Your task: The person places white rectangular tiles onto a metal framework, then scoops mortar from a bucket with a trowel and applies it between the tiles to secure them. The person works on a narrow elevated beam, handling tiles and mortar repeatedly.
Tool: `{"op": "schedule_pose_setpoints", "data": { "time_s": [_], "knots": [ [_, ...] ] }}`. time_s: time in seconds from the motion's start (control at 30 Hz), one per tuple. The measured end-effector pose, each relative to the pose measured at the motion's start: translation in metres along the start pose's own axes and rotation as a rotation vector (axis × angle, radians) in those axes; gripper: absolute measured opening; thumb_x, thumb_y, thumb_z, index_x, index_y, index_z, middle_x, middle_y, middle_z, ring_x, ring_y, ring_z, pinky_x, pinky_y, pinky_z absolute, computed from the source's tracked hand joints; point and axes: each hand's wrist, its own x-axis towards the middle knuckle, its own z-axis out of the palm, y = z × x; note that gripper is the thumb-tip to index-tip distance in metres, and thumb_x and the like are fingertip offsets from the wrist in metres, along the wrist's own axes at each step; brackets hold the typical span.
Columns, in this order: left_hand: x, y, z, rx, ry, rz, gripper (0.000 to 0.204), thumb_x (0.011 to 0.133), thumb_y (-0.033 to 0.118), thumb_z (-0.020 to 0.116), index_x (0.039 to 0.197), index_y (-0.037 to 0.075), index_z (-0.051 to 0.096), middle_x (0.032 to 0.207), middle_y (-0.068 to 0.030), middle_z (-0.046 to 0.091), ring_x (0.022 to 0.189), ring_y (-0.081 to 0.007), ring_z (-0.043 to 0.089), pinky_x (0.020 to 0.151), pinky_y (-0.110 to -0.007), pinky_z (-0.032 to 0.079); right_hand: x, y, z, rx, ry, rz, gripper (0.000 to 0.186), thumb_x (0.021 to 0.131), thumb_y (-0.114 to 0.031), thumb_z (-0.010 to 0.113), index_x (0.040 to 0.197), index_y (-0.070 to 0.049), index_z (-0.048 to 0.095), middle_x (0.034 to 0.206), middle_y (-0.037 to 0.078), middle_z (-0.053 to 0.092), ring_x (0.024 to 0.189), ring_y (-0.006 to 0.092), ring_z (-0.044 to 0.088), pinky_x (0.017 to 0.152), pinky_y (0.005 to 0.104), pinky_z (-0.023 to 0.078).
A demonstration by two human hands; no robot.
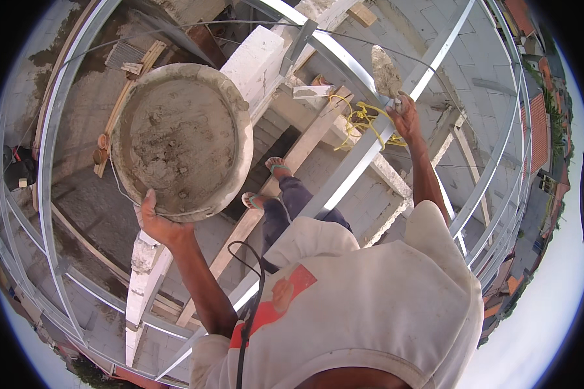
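Note:
My left hand grips the near rim of a round bucket of grey wet mortar, its thin wire handle hanging at the side. My right hand holds a mortar-smeared trowel with the blade pointing up, beside a metal truss bar. A knotted yellow rope hangs on that bar just left of my right hand. A white block column stands right behind the bucket.
My sandalled feet are on a narrow wooden plank high among light steel trusses. Below lie planks, block walls and grey flooring. A dark cable loops by my body. Tiled roofs show beyond the right edge.

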Motion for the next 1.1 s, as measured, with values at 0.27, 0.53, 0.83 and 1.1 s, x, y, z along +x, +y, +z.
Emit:
{"op": "schedule_pose_setpoints", "data": {
  "time_s": [0.27, 0.53, 0.83, 1.1],
  "knots": [
    [0.003, -0.003, -0.012, -0.009, -0.033, 0.006, 0.052, 0.092, 0.009, 0.059, 0.141, -0.006, 0.052, 0.133, -0.0224, 0.065, 0.12, -0.0384, 0.067, 0.106, -0.055, 0.053, 0.005, 0.031, 0.008, -0.047, -0.152, 0.003, 0.041, 0.08, -0.007, 0.072, 0.118, -0.005, 0.058, 0.115, 0.022, 0.065, 0.109, 0.046, 0.059, 0.093, 0.052, 0.052],
    [0.003, -0.007, -0.012, 0.016, 0.012, 0.043, 0.053, 0.092, 0.009, 0.06, 0.142, -0.007, 0.051, 0.133, -0.0221, 0.066, 0.12, -0.0358, 0.068, 0.105, -0.052, 0.054, 0.003, 0.041, 0.008, -0.071, -0.147, -0.113, 0.049, 0.077, -0.001, 0.069, 0.123, -0.004, 0.051, 0.111, 0.025, 0.062, 0.106, 0.0459, 0.059, 0.087, 0.0535, 0.053],
    [-0.001, -0.008, -0.008, 0.034, 0.03, 0.046, 0.05, 0.091, 0.01, 0.06, 0.139, -0.007, 0.055, 0.129, -0.0214, 0.068, 0.116, -0.0345, 0.069, 0.104, -0.049, 0.054, 0.015, 0.014, -0.001, -0.07, -0.204, 0.052, 0.037, 0.076, 0.002, 0.066, 0.112, -0.005, 0.06, 0.112, 0.021, 0.063, 0.113, 0.044, 0.058, 0.095, 0.053, 0.05],
    [-0.005, -0.003, 0.015, 0.056, 0.176, 0.086, 0.044, 0.089, 0.01, 0.065, 0.13, -0.006, 0.061, 0.12, -0.0185, 0.071, 0.107, -0.0324, 0.072, 0.096, -0.046, 0.058, 0.013, 0.016, -0.003, -0.011, -0.21, 0.022, 0.047, 0.074, 0.003, 0.066, 0.119, 0.0, 0.053, 0.12, 0.024, 0.058, 0.114, 0.0454, 0.055, 0.094, 0.055, 0.047]
  ]
}}
